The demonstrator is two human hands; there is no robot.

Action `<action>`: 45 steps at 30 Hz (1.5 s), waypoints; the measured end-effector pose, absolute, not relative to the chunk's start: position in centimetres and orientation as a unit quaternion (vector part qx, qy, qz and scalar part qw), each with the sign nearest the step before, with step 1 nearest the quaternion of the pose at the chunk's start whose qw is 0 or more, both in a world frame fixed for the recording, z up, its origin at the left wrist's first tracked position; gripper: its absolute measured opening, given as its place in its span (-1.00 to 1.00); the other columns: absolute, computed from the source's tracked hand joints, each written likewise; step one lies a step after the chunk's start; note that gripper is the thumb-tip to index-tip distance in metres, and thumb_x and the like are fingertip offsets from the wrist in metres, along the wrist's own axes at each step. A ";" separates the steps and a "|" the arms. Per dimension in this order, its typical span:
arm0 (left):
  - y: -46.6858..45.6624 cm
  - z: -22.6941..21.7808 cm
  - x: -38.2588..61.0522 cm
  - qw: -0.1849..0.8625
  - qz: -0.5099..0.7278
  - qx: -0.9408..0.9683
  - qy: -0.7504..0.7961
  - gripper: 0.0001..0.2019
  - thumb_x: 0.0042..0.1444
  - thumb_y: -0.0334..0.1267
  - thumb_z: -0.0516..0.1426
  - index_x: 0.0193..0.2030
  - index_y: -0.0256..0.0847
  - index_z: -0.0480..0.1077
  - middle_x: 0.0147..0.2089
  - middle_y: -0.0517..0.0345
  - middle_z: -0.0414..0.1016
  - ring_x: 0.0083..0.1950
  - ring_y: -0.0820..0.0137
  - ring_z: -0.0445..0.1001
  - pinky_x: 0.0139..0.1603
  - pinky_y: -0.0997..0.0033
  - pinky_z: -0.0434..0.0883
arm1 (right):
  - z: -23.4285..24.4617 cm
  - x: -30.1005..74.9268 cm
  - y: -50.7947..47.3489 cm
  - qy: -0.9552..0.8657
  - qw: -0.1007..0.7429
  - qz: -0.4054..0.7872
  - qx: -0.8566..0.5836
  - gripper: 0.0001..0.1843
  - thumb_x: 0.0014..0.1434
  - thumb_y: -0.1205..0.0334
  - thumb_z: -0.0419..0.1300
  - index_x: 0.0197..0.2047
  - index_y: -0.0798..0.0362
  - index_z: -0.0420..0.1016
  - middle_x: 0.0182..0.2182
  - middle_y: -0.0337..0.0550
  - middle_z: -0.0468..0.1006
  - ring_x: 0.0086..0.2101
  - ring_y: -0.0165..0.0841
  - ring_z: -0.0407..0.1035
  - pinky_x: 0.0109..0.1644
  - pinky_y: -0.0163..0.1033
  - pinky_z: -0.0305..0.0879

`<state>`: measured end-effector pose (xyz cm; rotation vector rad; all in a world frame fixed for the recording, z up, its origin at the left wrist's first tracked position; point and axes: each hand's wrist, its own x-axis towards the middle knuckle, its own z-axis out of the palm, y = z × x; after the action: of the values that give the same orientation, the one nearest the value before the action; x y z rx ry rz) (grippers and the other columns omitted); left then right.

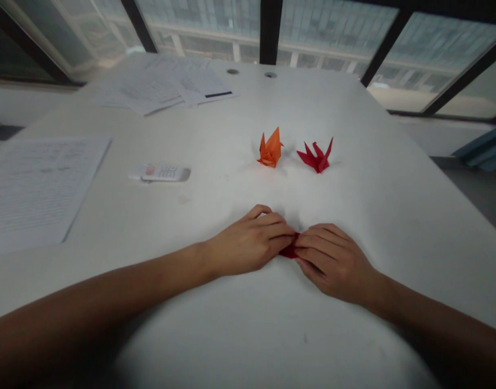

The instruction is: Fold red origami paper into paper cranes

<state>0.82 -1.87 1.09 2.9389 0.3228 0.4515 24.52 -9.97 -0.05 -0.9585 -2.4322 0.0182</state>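
Left hand [252, 241], right hand [339, 265] partly hide red paper [289, 251]; orange crane [272, 151], remote [167, 173] beyond.

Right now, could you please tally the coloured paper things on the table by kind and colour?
Orange paper crane: 1
Red paper crane: 1
Red folded paper, held by left hand and right hand: 1
Total: 3

just below and right of the frame's centre, the left hand [250, 240] and right hand [339, 265] hold a piece of red paper [289, 250] between their fingertips. above, an orange origami bird [272, 150] stands beside a red origami bird [320, 160]; a white remote [167, 173] lies left of centre.
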 end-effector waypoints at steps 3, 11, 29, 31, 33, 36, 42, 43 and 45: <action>-1.7 1.1 0.7 0.098 0.164 0.977 0.097 -0.76 0.47 -0.25 0.03 -0.01 -0.20 0.52 0.08 0.06 0.63 0.08 0.27 0.51 0.19 0.14 0.23 | 0.0 24.5 -9.9 -0.889 0.275 0.022 -0.366 -0.91 0.24 0.42 0.26 -0.18 0.09 0.53 -0.20 -0.05 0.68 -0.15 -0.20 0.55 0.09 0.03 0.46; -1.6 0.9 0.7 0.115 0.174 0.970 0.122 -0.77 0.46 -0.23 0.05 0.02 -0.14 0.54 0.04 0.16 0.66 0.06 0.30 0.50 0.24 0.11 0.17 | -0.2 24.5 -9.8 -0.870 0.295 0.091 -0.385 -0.90 0.28 0.44 0.22 -0.16 0.07 0.49 -0.22 -0.05 0.65 -0.12 -0.20 0.52 0.08 0.01 0.47; -1.8 0.6 1.1 0.106 0.166 0.966 0.164 -0.78 0.45 -0.23 0.07 -0.05 -0.12 0.57 0.00 0.19 0.66 0.04 0.30 0.45 0.18 0.16 0.18 | -0.8 25.0 -9.5 -0.858 0.304 0.083 -0.407 -0.73 0.32 0.50 0.18 -0.04 -0.01 0.58 0.04 -0.06 0.60 0.01 -0.25 0.49 0.14 -0.04 0.47; -1.9 0.7 1.1 0.109 0.167 0.966 0.166 -0.77 0.45 -0.23 0.07 -0.03 -0.12 0.57 0.00 0.19 0.65 0.04 0.30 0.44 0.18 0.16 0.18 | -0.9 25.1 -9.4 -0.866 0.296 0.083 -0.395 -0.73 0.33 0.49 0.18 -0.06 -0.04 0.61 0.02 -0.09 0.61 -0.02 -0.24 0.49 0.11 -0.01 0.46; -1.9 0.8 1.1 0.112 0.169 0.965 0.166 -0.76 0.46 -0.19 0.07 -0.03 -0.12 0.58 -0.02 0.17 0.66 0.04 0.29 0.45 0.18 0.15 0.18 | -0.8 25.0 -9.4 -0.868 0.292 0.082 -0.392 -0.74 0.34 0.48 0.18 -0.07 -0.03 0.61 0.01 -0.08 0.61 -0.04 -0.22 0.48 0.09 0.01 0.45; -2.0 0.9 1.1 0.117 0.173 0.964 0.163 -0.71 0.44 -0.07 0.08 -0.03 -0.13 0.58 -0.03 0.16 0.66 0.02 0.28 0.45 0.18 0.13 0.18 | -0.8 25.0 -9.4 -0.868 0.287 0.082 -0.396 -0.76 0.34 0.48 0.16 -0.11 -0.01 0.60 0.00 -0.07 0.61 -0.05 -0.21 0.47 0.08 0.02 0.44; -2.3 1.0 1.3 0.127 0.161 0.961 0.183 -0.76 0.44 -0.12 0.09 -0.04 -0.11 0.57 -0.02 0.20 0.65 0.06 0.27 0.44 0.16 0.13 0.19 | -0.7 25.1 -9.5 -0.867 0.269 0.105 -0.406 -0.72 0.32 0.53 0.10 -0.12 -0.01 0.55 0.00 -0.07 0.57 -0.05 -0.22 0.43 0.08 0.01 0.39; -2.3 1.1 1.3 0.134 0.156 0.961 0.187 -0.77 0.43 -0.13 0.10 -0.04 -0.11 0.57 -0.01 0.21 0.64 0.07 0.27 0.43 0.16 0.13 0.20 | -0.6 25.1 -9.4 -0.867 0.268 0.107 -0.407 -0.71 0.32 0.53 0.09 -0.11 -0.01 0.53 0.00 -0.07 0.57 -0.04 -0.22 0.42 0.09 0.01 0.39; -2.3 1.2 1.3 0.153 0.146 0.957 0.199 -0.81 0.42 -0.16 0.12 -0.05 -0.10 0.56 0.03 0.22 0.63 0.09 0.26 0.42 0.15 0.14 0.21 | -0.5 25.1 -9.4 -0.865 0.267 0.111 -0.410 -0.70 0.30 0.55 0.08 -0.10 0.00 0.51 0.01 -0.06 0.56 -0.01 -0.21 0.41 0.12 0.02 0.37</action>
<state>1.29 -2.28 1.20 2.7452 0.5696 0.4180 25.10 -9.39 -0.47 -1.1065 -2.3355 0.2999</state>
